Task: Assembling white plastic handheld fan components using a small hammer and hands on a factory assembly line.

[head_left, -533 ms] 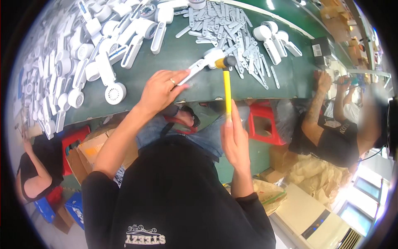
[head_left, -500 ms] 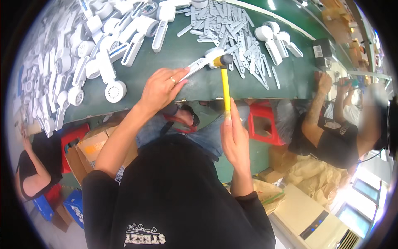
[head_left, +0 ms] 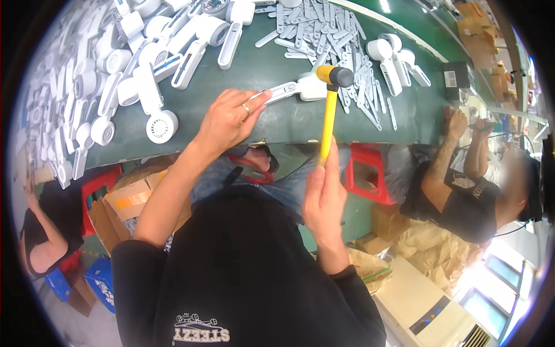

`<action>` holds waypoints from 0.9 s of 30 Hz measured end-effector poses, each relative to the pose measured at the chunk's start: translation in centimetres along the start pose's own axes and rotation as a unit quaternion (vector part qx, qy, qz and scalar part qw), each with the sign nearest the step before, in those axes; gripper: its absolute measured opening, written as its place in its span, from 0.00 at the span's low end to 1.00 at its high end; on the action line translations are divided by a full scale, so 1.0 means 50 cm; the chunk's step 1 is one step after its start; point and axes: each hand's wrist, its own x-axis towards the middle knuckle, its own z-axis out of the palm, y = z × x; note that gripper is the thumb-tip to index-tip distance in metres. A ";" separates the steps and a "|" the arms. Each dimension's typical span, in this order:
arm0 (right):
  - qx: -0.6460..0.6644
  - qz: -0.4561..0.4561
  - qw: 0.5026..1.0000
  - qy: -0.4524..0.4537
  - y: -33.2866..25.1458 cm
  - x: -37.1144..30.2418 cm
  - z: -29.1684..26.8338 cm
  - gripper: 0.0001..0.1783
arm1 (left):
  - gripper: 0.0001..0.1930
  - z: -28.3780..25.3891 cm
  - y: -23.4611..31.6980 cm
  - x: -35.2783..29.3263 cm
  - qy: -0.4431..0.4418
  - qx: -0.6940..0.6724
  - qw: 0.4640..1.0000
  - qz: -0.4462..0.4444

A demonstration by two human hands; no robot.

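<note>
My left hand grips the handle end of a white handheld fan, whose round head points right over the green tabletop. In my right hand is a hammer with a yellow shaft, its fingers wrapped round the lower part. The hammer's black and yellow head is in front of the fan's round head and hides part of it; whether the two touch I cannot tell. Beyond the hammer lies a pile of flat grey strips.
A heap of white fans covers the table's left side. Several more fans stand at the right. Below the table edge are a red stool and an open cardboard box. Co-workers sit at the left and right.
The hammer's head has shifted right and slightly up. The fan in my left hand lies at a flatter angle, its head farther right.
</note>
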 end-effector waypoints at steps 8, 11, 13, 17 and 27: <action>-0.028 -0.016 0.999 0.030 -0.010 0.000 0.013 0.31 | 0.21 0.007 -0.005 -0.006 0.021 -0.004 1.000 0.006; -0.075 0.046 0.994 -0.065 -0.013 0.013 -0.006 0.32 | 0.20 0.006 -0.002 -0.009 0.008 0.008 1.000 -0.018; -0.056 0.014 0.997 -0.046 -0.029 0.006 -0.029 0.32 | 0.23 0.006 -0.008 -0.007 0.012 -0.012 1.000 -0.017; -0.017 -0.047 0.998 -0.035 -0.033 -0.012 -0.012 0.31 | 0.37 0.001 0.014 -0.013 0.014 -0.075 0.987 -0.142; -0.084 -0.036 0.992 -0.083 0.026 0.017 0.004 0.32 | 0.46 0.019 0.010 -0.005 -0.004 -0.122 0.972 -0.201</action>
